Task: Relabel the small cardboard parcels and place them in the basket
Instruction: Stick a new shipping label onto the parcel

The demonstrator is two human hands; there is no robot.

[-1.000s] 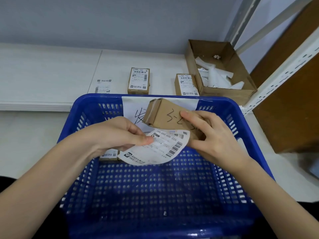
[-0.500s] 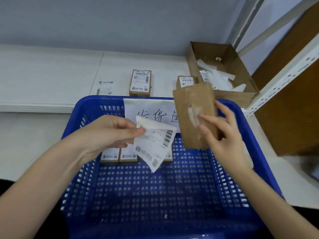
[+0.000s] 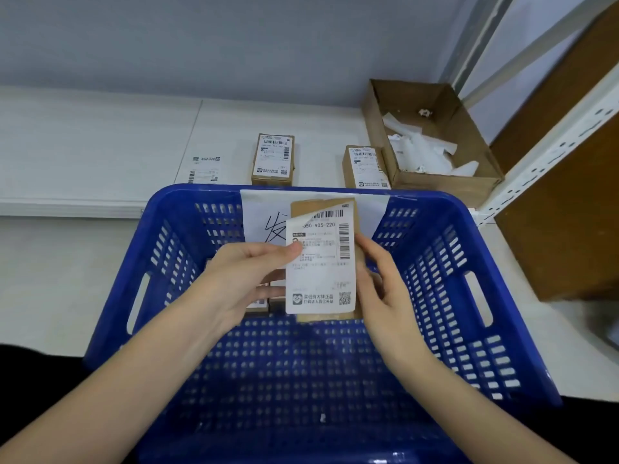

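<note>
A small brown cardboard parcel (image 3: 357,262) stands upright above the blue basket (image 3: 469,329), held at its right edge by my right hand (image 3: 385,286). A white shipping label (image 3: 320,262) lies over the parcel's front, its top left corner curled away from the cardboard. My left hand (image 3: 244,279) pinches the label's left edge between thumb and fingers. Labelled parcels (image 3: 258,301) lie on the basket floor behind my left hand, mostly hidden. Two more labelled parcels (image 3: 273,159) (image 3: 363,167) lie on the white shelf beyond the basket.
An open cardboard box (image 3: 435,177) with white backing scraps sits at the back right. A loose label (image 3: 204,169) lies flat on the shelf to the left. A white perforated rack upright (image 3: 549,155) and brown panel stand at the right. A handwritten paper sign (image 3: 264,216) hangs on the basket's far wall.
The label was peeled free and hanging from my left hand beside the bare parcel; now it lies against the parcel's front. The parcel has turned upright and come lower, towards me.
</note>
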